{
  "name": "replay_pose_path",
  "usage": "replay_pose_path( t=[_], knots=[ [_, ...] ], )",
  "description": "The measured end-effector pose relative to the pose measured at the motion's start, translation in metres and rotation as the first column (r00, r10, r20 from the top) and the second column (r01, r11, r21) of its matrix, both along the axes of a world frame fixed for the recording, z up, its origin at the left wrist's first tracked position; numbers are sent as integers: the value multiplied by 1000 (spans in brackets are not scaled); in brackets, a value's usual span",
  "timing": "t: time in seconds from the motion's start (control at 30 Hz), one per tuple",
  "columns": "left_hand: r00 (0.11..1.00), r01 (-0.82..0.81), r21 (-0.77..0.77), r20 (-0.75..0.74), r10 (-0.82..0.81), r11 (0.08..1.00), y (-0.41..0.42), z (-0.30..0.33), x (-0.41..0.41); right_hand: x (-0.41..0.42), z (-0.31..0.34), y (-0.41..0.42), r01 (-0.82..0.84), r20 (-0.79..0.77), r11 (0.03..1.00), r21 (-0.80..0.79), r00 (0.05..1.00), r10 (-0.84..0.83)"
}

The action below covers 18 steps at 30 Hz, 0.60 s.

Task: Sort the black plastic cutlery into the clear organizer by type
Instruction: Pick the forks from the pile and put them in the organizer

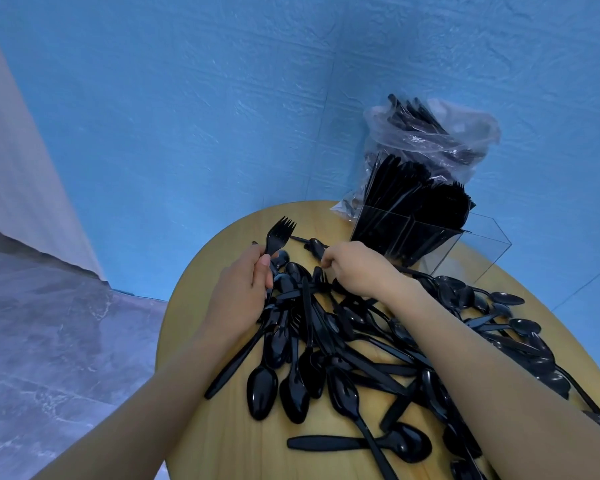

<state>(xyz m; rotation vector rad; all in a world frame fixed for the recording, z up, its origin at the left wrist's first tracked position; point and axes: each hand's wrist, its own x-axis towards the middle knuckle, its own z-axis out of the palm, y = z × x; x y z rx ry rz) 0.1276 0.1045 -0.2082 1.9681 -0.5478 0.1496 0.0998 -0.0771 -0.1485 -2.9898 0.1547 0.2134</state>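
Observation:
A heap of black plastic cutlery [343, 344] covers the round wooden table [229, 441]: spoons, forks and knives mixed. My left hand [243, 289] grips a bundle of black forks [279, 235], tines up, at the heap's far left edge. My right hand [355, 268] is curled over the heap's far end and pinches a black piece [317, 247] whose type I cannot tell. The clear organizer [426, 237] stands at the far right of the table. Its rear compartments hold upright black cutlery; its right front compartment looks empty.
A clear plastic bag [426, 140] with more black cutlery leans behind the organizer against the blue wall. The table's left edge drops to a grey marble floor [49, 341]. More spoons trail along the table's right side [506, 306].

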Motion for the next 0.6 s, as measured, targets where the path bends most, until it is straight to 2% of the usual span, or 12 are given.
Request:
replay_pose_path(
  t=[0.13,0.23,0.3,0.47,0.6],
  knots=[
    [1000,3,10,2,-3,1000,0,-1,1,5,-2,-2,6,2,999,38,1000,-6],
    [1000,10,12,1,-10,1000,0,-2,1,9,-4,-3,-6,-22,1000,3,1000,6],
    [1000,13,12,5,-13,1000,0,-2,1,10,-6,-4,-12,-29,999,50,1000,13],
    [1000,12,30,28,-13,999,0,-3,2,6,-6,-13,31,39,967,251,998,-42],
    [1000,14,45,25,-16,999,0,-2,2,0,-1,-23,34,202,948,316,974,-102]
  ],
)
